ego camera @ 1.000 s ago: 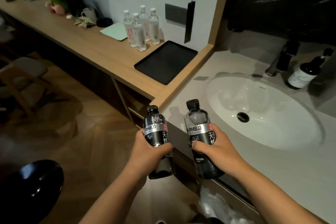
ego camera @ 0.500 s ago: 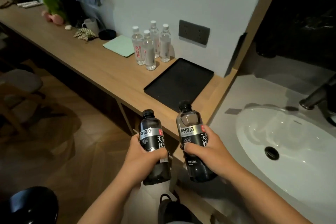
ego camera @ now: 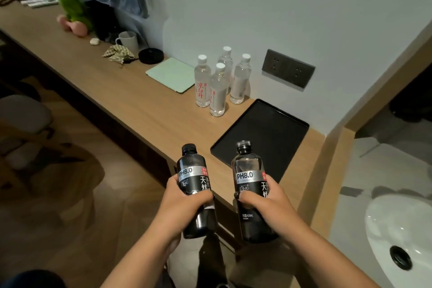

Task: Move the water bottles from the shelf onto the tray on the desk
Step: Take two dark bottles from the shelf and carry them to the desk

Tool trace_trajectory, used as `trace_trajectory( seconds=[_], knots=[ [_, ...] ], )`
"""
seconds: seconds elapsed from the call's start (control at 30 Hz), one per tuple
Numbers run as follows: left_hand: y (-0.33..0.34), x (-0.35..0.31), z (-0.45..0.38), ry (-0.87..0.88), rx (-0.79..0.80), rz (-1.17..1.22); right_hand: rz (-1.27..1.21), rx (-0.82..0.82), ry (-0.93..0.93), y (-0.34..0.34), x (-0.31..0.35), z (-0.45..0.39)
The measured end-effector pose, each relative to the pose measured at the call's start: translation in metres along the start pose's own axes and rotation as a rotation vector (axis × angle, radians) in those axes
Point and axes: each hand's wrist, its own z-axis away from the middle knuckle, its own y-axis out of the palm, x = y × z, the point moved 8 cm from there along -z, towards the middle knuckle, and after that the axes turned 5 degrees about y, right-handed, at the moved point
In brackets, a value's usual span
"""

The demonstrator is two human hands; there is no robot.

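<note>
My left hand (ego camera: 180, 203) grips one dark bottle (ego camera: 195, 184) and my right hand (ego camera: 264, 203) grips the other dark bottle (ego camera: 251, 184) — both upright, held at the near edge of the tabletop (ego camera: 121, 98). The black tray (ego camera: 264, 138) lies just beyond, four clear bottles (ego camera: 218, 84) standing beside it.

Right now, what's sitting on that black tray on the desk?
Nothing visible on the black tray; its near corner is hidden behind the dark bottle in the right hand.
</note>
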Motion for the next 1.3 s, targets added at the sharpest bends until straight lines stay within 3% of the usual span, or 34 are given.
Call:
trace_trajectory(
  seconds=[0.23, 0.43, 0.73, 1.1, 1.3],
  knots=[
    [-0.076, -0.039, -0.070, 0.013, 0.113, -0.164, -0.211, -0.132, 0.078, 0.068, 0.027, -0.044],
    [-0.115, -0.074, -0.128, 0.079, 0.121, -0.212, -0.308, -0.192, 0.100, 0.112, 0.044, -0.075],
    [-0.102, -0.103, -0.217, 0.099, 0.130, -0.257, -0.325, -0.340, 0.160, 0.087, 0.068, -0.150],
    [-0.073, -0.121, -0.317, 0.126, 0.091, -0.293, -0.014, -0.374, 0.048, 0.065, 0.128, -0.227],
    [-0.050, -0.142, -0.364, 0.292, 0.266, -0.541, 0.071, -0.507, 0.051, 0.074, 0.141, -0.264]
  ],
)
